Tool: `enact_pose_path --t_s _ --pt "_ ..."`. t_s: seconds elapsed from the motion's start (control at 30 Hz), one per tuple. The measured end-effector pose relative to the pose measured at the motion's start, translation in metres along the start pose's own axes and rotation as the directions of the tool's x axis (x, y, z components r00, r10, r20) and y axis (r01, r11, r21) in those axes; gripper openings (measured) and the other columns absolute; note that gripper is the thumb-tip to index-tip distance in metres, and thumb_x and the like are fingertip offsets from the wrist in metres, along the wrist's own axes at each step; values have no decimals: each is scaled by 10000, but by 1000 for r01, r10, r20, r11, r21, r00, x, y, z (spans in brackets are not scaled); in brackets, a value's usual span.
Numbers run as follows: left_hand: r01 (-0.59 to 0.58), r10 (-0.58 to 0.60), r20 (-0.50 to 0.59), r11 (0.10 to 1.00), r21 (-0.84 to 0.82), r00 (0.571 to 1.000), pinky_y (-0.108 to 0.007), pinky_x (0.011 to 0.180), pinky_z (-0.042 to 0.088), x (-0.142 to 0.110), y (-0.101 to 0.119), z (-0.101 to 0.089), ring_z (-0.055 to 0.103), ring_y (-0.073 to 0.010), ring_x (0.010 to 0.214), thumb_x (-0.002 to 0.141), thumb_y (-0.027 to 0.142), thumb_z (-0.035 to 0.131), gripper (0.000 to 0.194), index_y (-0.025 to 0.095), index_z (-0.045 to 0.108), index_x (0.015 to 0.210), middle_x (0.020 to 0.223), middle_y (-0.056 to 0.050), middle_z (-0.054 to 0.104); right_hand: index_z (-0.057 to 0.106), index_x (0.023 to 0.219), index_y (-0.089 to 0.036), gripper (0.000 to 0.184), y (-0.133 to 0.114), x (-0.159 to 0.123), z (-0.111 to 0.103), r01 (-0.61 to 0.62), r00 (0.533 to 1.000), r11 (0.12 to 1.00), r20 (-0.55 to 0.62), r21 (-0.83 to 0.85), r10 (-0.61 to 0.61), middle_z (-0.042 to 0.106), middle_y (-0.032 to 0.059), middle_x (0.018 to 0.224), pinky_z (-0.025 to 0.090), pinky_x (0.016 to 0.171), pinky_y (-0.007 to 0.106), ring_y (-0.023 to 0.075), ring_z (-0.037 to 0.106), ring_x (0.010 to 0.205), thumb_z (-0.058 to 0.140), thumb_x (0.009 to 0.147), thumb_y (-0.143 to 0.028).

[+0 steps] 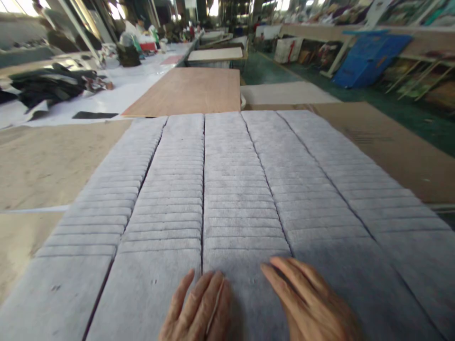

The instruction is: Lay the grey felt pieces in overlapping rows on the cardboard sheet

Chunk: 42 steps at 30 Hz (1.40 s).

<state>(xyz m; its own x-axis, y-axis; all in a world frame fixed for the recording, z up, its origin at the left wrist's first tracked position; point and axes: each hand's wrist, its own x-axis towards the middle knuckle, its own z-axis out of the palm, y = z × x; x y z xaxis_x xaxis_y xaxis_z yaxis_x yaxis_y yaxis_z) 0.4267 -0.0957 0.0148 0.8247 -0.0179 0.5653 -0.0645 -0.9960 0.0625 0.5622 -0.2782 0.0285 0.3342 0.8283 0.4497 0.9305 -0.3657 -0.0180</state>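
Note:
Rows of grey fabric pieces (234, 203) lie overlapped like shingles, in several long columns with narrow dark gaps between them. My left hand (201, 308) lies on the nearest pieces at bottom centre, its fingers stretched forward over the gap between two columns. To its right, my right hand (305, 298) rests with extended fingers on the front piece of the middle column and the one beside it. Neither hand grips anything. Small paired marks show on some of the front pieces.
Beyond the fabric lies a plywood board (192, 90), with brown cardboard (387, 147) at the right. Dark cloth (53, 85) is heaped on a white-covered table (138, 80) at the left. A blue bin-like object (369, 59) stands on the green floor at the right.

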Motion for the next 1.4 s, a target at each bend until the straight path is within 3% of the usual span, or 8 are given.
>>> enact_pose_path --t_s 0.4,0.6,0.73,0.9,1.07,1.17,1.4 --pt "83 -83 39 997 -7 996 -333 1105 214 -3 6 -2 536 -180 1088 851 236 511 273 123 608 1080 1124 -62 638 597 1110 -104 403 -5 5 6 10 1000 1000 -12 -8 -10 594 69 1122 421 854 333 213 524 1005 337 814 -22" --pt "153 -152 35 988 -35 988 -358 1068 265 -4 11 1 533 -194 1086 855 220 509 266 128 605 1086 1124 -68 637 585 1031 -92 221 -3 27 2 -115 989 993 -98 -2 115 630 95 981 437 784 375 227 550 913 436 894 -181" --pt "167 -166 22 986 -27 986 -364 1064 257 -2 12 2 552 -191 1049 846 239 527 264 128 616 1068 1102 -69 648 583 962 -119 187 5 45 -1 -115 993 991 -7 67 116 608 74 869 425 689 374 215 537 807 428 881 -186" --pt "141 -141 38 990 -2 989 -366 1058 265 -2 12 0 552 -187 1050 834 222 529 278 135 608 1086 1114 -61 644 548 761 -193 147 12 55 -1 -130 990 953 90 275 109 536 32 750 399 635 330 173 502 712 452 869 -221" --pt "218 -219 -20 976 -27 976 -376 1054 276 -3 16 6 555 -185 1046 837 224 524 283 144 606 1096 1117 -54 645 506 795 -198 143 12 56 6 -176 979 915 160 362 125 540 10 746 407 604 280 140 523 678 430 898 -263" --pt "248 -253 -74 966 -67 965 -377 1054 275 -3 18 8 563 -183 1030 851 221 497 270 142 617 1080 1108 -52 649 485 742 -202 190 10 57 10 -182 980 917 143 355 140 531 -12 688 390 569 257 116 522 619 411 910 -251" --pt "247 -248 -5 967 -64 969 -368 1071 254 -1 17 1 538 -185 1089 838 198 525 296 129 593 1118 1168 -58 618 447 666 -197 283 4 60 15 -194 981 943 80 271 179 504 -19 612 373 515 248 107 504 544 361 928 -261"
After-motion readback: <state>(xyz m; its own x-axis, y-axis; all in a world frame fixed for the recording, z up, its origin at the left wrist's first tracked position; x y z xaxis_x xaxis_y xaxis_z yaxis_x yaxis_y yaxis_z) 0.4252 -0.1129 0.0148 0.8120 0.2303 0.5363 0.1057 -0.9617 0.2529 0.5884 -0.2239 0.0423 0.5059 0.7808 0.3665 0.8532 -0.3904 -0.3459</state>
